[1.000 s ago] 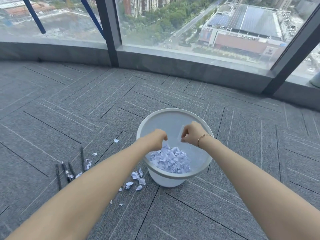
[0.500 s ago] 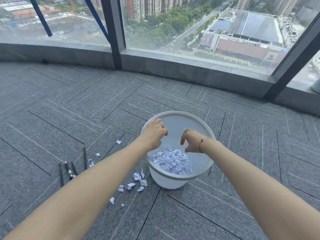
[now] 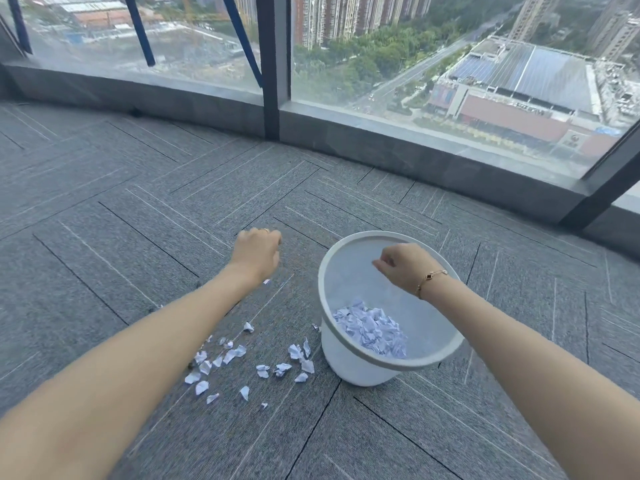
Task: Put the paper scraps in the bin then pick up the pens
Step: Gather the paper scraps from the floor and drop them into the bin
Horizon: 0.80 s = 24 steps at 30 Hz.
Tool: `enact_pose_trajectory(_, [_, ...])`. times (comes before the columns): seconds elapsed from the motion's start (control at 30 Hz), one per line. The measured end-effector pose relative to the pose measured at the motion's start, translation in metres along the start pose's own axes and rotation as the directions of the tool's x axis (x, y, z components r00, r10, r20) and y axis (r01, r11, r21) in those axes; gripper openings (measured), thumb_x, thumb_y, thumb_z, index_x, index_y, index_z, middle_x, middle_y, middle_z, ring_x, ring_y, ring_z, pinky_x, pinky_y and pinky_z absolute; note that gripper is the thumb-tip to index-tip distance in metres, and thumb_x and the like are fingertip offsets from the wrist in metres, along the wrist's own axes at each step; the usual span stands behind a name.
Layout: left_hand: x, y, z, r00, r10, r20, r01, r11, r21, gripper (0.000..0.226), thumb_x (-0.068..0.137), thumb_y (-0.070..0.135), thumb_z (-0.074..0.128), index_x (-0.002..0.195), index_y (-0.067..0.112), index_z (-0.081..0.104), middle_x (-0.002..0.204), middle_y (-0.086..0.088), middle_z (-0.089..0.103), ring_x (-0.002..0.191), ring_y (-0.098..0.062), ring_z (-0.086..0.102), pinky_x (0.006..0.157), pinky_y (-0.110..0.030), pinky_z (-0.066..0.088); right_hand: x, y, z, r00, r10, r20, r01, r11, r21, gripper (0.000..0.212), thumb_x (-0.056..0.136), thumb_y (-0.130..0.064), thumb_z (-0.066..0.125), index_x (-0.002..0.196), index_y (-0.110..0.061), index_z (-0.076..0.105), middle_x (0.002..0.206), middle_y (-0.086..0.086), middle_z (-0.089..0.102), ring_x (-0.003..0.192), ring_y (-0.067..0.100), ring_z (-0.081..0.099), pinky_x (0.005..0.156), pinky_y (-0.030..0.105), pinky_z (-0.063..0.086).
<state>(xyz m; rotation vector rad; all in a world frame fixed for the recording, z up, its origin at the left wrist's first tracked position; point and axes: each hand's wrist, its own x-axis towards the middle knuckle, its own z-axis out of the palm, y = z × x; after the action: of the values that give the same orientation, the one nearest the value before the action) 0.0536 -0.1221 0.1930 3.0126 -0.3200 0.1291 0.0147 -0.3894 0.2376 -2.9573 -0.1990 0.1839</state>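
A white round bin [image 3: 346, 362] stands on the grey carpet, with a heap of crumpled white paper scraps [image 3: 372, 330] inside it. More paper scraps [image 3: 242, 358] lie scattered on the carpet just left of the bin. My left hand [image 3: 258, 252] hovers over the carpet left of the bin, fingers curled in, nothing visible in it. My right hand [image 3: 403, 268], with a bracelet on its wrist, hangs over the bin's opening, fingers curled downward with nothing seen between them. My left forearm hides the pens.
Grey carpet tiles [image 3: 104, 209] cover the floor all around. A low grey sill [image 3: 415, 154] and floor-to-ceiling windows with a dark post [image 3: 273, 64] run along the far side.
My left hand has moved out from over the bin to the left, above the carpet. My right hand stays over the bin. The pens have gone behind my left forearm.
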Motion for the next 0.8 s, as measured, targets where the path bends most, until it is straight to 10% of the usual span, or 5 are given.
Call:
enact_pose_trajectory(0.3, [-0.063, -0.115, 0.020, 0.897, -0.221, 0.383, 0.233, 0.972, 0.017, 0.029, 0.086, 0.011, 0.050, 0.113, 0.013, 0.059, 0.116, -0.009, 0.059, 0.103, -0.026, 0.058, 0.084, -0.038, 0.051, 0.048, -0.104, 0.004, 0.918, -0.350, -0.185, 0.364, 0.930, 0.048, 0.025, 0.092, -0.020, 0.047, 0.088, -0.003, 0.065, 0.093, 0.014, 0.064, 0.093, 0.030, 0.056, 0.082, 0.038, 0.047])
enact_pose_trajectory(0.8, [-0.135, -0.203, 0.149, 0.824, -0.381, 0.420, 0.455, 0.886, -0.090, 0.031, 0.091, 0.007, 0.050, 0.122, 0.006, 0.049, 0.113, -0.012, 0.054, 0.076, -0.019, 0.058, 0.067, -0.031, 0.053, 0.107, -0.215, 0.190, 0.832, -0.360, 0.422, 0.360, 0.929, 0.083, 0.029, 0.091, -0.012, 0.040, 0.112, -0.006, 0.058, 0.134, 0.011, 0.041, 0.124, 0.027, 0.038, 0.106, 0.042, 0.038])
